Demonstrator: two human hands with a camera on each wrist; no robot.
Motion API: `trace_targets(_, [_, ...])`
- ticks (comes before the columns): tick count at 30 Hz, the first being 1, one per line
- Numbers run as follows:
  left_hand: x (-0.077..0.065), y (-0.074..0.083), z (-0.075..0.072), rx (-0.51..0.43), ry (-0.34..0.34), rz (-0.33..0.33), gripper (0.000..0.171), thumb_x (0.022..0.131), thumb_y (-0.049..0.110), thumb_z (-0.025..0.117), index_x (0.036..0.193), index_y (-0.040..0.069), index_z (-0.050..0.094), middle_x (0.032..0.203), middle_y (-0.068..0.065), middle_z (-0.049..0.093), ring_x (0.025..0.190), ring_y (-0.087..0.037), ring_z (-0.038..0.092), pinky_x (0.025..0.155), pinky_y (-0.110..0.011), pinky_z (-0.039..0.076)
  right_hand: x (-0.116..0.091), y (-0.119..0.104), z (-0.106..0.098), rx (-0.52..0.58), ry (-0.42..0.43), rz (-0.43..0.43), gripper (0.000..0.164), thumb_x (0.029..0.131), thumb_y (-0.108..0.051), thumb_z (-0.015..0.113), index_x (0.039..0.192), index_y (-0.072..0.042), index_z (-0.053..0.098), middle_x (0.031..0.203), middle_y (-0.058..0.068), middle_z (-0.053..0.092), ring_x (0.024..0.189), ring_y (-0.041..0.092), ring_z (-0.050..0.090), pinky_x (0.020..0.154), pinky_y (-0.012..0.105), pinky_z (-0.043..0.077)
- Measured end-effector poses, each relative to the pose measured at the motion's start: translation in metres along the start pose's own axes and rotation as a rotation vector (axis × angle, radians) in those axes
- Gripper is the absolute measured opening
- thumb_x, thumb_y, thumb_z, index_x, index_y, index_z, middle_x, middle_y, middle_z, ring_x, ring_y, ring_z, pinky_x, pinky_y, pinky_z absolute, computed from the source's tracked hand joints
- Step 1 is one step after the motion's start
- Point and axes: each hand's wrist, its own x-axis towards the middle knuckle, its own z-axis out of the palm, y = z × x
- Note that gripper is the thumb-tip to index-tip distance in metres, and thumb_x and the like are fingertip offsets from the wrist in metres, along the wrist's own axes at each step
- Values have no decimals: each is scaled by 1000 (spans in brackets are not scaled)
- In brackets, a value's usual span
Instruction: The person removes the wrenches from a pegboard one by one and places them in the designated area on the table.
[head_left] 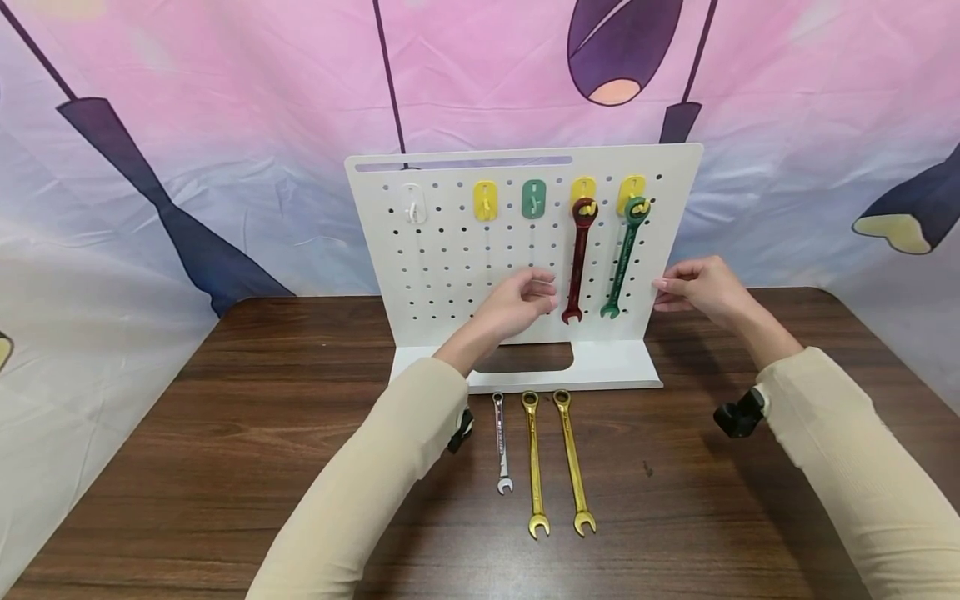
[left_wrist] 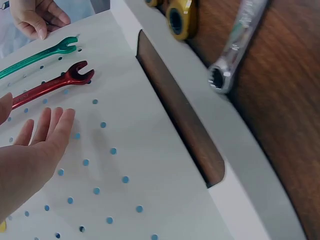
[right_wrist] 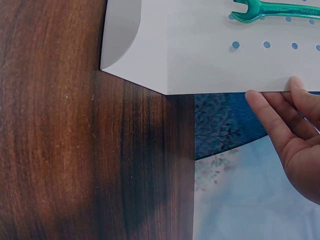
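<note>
A white pegboard stand [head_left: 637, 160] stands upright on the table. A red wrench [head_left: 578, 262] and a green wrench [head_left: 622, 262] hang on its two yellow hooks at the right. My left hand [head_left: 517, 304] is in front of the board, just left of the red wrench's lower end; its fingers are loosely bent and hold nothing. At the board's right edge, my right hand [head_left: 701, 287] pinches the edge, thumb on the front, as the right wrist view also shows. On the table before the stand lie a silver wrench [head_left: 501, 442] and two gold wrenches [head_left: 534, 458].
A white hook [head_left: 414, 204], a yellow hook [head_left: 485, 200] and a green hook [head_left: 533, 198] sit bare along the board's upper row. The brown wooden table [head_left: 262, 433] reaches back to a patterned cloth [head_left: 247, 100] behind the stand.
</note>
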Motion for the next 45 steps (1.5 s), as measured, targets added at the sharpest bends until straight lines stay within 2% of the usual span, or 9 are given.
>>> trace_targets(11, [9, 17, 9, 3, 20, 99, 44, 91, 11, 56, 133, 7, 41, 126, -7, 51, 113, -16, 49, 94, -22, 44, 1, 0, 0, 0, -1, 4, 32, 91, -7, 55, 107, 20, 52, 85, 11, 65, 74, 22, 66, 75, 38, 57])
trace_targets(19, [12, 30, 10, 24, 39, 88, 47, 92, 13, 56, 136, 10, 39, 130, -4, 48, 117, -14, 46, 97, -22, 41, 1, 0, 0, -9, 5, -1, 29, 92, -6, 54, 106, 20, 53, 85, 11, 65, 75, 23, 66, 74, 38, 57])
trace_targets(25, [13, 33, 11, 40, 30, 91, 51, 92, 15, 56, 138, 12, 35, 132, -3, 46, 119, -13, 44, 101, -23, 39, 1, 0, 0, -26, 8, -5, 28, 92, -5, 52, 106, 19, 53, 85, 11, 65, 74, 20, 65, 74, 37, 58])
trace_targets(36, [11, 31, 10, 30, 61, 104, 47, 90, 13, 59, 134, 14, 42, 121, -5, 54, 110, -16, 50, 93, -26, 46, 2, 1, 0, -25, 8, -12, 29, 92, -6, 54, 105, 19, 54, 84, 11, 65, 75, 22, 65, 76, 40, 57])
trace_targets(45, [9, 33, 11, 1, 62, 106, 39, 89, 9, 59, 126, 11, 48, 109, -7, 59, 94, -15, 58, 77, -21, 52, 2, 2, 0, -33, 8, -1, 30, 92, -7, 53, 107, 19, 54, 87, 11, 65, 77, 21, 65, 81, 46, 54])
